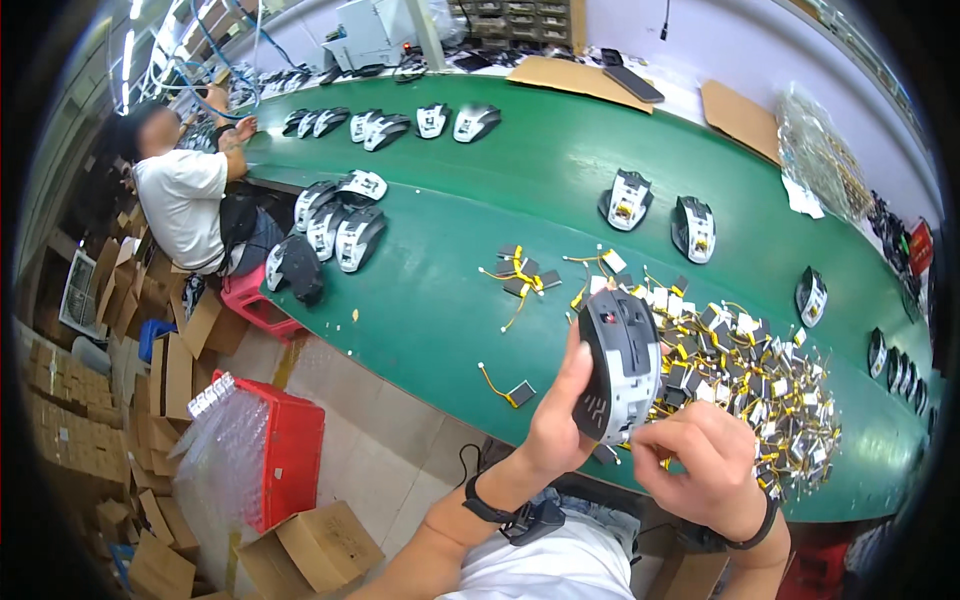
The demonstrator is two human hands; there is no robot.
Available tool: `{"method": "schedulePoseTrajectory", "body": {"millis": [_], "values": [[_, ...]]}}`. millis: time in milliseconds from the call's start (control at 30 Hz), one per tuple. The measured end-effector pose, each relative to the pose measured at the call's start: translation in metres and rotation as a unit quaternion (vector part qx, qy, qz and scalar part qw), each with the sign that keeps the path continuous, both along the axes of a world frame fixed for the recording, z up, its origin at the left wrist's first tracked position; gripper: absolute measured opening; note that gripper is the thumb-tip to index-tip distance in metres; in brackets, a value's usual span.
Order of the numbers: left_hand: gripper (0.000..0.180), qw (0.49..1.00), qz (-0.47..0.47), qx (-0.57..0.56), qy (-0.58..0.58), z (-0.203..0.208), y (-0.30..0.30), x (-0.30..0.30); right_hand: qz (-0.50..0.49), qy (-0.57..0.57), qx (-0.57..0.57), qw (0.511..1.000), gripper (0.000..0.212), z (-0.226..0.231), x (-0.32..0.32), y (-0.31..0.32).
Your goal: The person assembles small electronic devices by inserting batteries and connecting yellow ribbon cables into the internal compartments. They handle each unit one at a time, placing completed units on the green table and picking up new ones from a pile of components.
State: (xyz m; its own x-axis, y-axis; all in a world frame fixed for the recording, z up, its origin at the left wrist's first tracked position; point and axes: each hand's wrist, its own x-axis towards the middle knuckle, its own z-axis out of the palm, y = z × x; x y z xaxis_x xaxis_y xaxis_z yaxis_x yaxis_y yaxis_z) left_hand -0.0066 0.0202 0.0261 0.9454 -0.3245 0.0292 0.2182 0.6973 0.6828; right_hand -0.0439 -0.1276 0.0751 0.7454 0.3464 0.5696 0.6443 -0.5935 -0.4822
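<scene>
Lower centre of frame | left hand (553, 420) clasps mouse shell (618, 362); right hand (700, 462) pinched shut at its lower edge, contents unclear | advice: steady shell; battery pile (760, 375) beside.

Left hand (556, 415) rising upright from a bent forearm, thumb extending upward, fingers curling in a grip. Right hand (700, 460) hovering just beside, knuckles up, fingertips pinching inward; both wrists wearing dark bands.

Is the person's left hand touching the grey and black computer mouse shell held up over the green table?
Touching. The head view shows the left hand gripping the grey and black computer mouse shell, its thumb lying against the shell's left edge with no gap.
</scene>
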Motion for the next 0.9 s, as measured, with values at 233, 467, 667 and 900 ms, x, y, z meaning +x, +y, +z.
{"method": "schedulePoseTrajectory", "body": {"millis": [233,467,667,900], "values": [[0.056,0.999,0.017,-0.003,0.045,-0.014,0.003,-0.006,-0.006,-0.063,-0.095,0.994,0.022,-0.018,-0.001,0.002],[0.052,0.998,0.013,0.011,0.065,-0.015,0.0,-0.006,0.073,-0.066,-0.189,0.977,0.028,-0.004,0.007,-0.006],[0.054,0.995,0.027,-0.009,0.094,-0.018,-0.005,-0.008,0.069,-0.021,-0.132,0.989,0.024,-0.016,0.004,-0.007],[0.056,0.985,0.049,-0.078,0.144,-0.018,-0.014,-0.008,0.014,0.059,0.027,0.998,0.02,-0.033,-0.002,-0.003]]}}
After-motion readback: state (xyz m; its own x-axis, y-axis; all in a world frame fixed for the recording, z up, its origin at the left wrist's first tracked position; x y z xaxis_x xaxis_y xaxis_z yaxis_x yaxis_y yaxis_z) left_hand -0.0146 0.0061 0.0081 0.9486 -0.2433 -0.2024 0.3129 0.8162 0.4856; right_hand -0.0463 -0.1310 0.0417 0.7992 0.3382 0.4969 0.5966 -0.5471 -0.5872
